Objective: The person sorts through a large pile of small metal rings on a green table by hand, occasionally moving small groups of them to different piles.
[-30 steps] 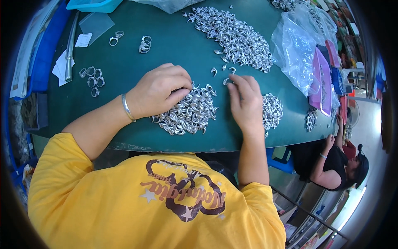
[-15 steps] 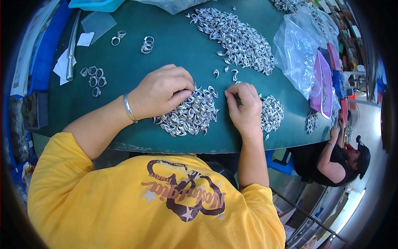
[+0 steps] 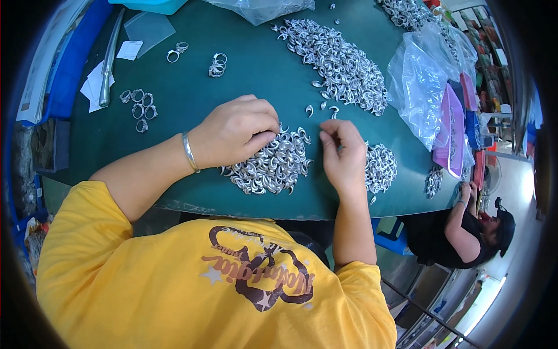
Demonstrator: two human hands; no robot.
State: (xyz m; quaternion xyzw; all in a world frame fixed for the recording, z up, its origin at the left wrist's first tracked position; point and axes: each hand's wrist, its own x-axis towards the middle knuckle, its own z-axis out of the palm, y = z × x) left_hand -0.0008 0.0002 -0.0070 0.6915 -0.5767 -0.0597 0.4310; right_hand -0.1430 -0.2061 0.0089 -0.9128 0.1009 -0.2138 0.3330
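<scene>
My left hand, with a silver bangle at its wrist, rests at the upper left side of a pile of small silver crescent-shaped metal pieces. Its fingers are curled in and the thumb is pressed toward them; whatever they grip is hidden. Just right of that pile is my right hand, thumb and fingers bent together in a pinch whose contents I cannot make out. A smaller pile of crescent pieces lies beside it, partly covered by the hand. Loose crescents lie just beyond the right fingertips.
Farther off on the green table spreads a large heap of crescents. Silver rings and a tapered metal rod lie left. Plastic bags and a pink basket stand right. Another person works at far right.
The whole view has shifted slightly. Both hands stay near the same piles, with only small finger movement; a crescent seen at my right fingertips before no longer shows.
</scene>
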